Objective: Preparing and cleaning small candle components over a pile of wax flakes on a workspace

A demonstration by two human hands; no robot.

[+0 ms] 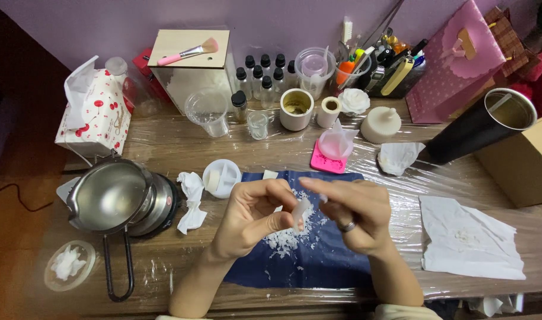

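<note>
White waxy piece (301,211) seemingly pinched between both hands' fingers (283,220).

bare cloth (318,261) below, pot (114,198) crowding left

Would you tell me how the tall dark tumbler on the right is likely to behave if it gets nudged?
The tall dark tumbler looks apt to tip: it is tall and narrow and already appears to lean toward the cardboard box. Its round body would probably roll once down. The metal rim suggests it is stiff, not fragile. Its weight cannot be judged, since the inside barely shows.
</note>
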